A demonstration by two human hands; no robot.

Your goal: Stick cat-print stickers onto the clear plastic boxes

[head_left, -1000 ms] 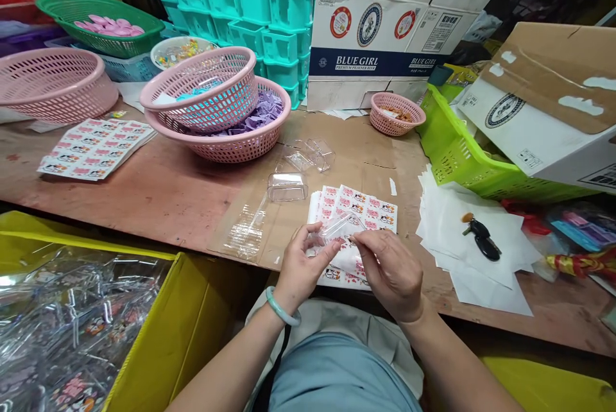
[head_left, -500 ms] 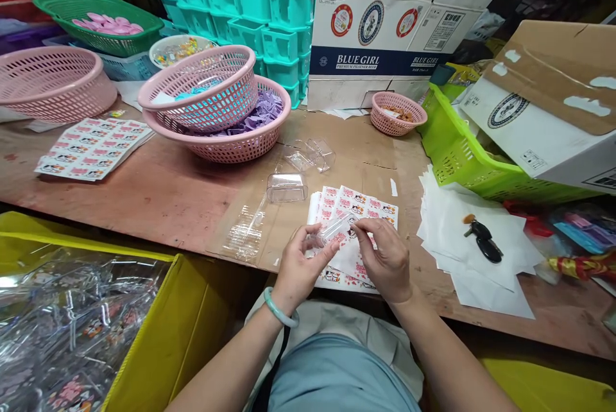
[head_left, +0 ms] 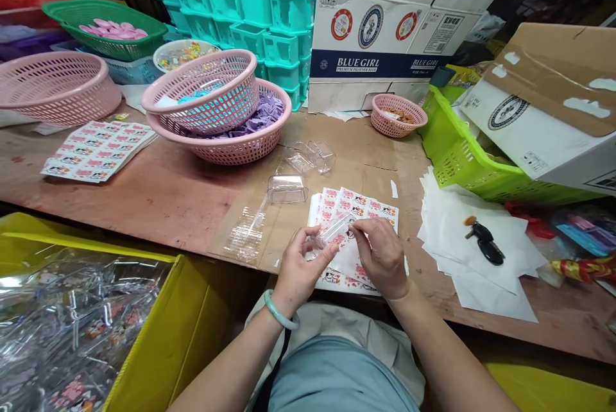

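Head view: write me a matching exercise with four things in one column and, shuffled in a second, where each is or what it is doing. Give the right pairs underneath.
Column 1
1. Left hand
2. Pale green bracelet
3. Black key fob
4. Pink pieces

Column 2
A. Lying on white paper sheets
B. Inside the dark green basket
C. Holding a clear plastic piece
D. Around the wrist of one arm

Right pairs: 1-C, 2-D, 3-A, 4-B

Head-worn view, facing forward, downward; hands (head_left: 301,266) (head_left: 384,257) near
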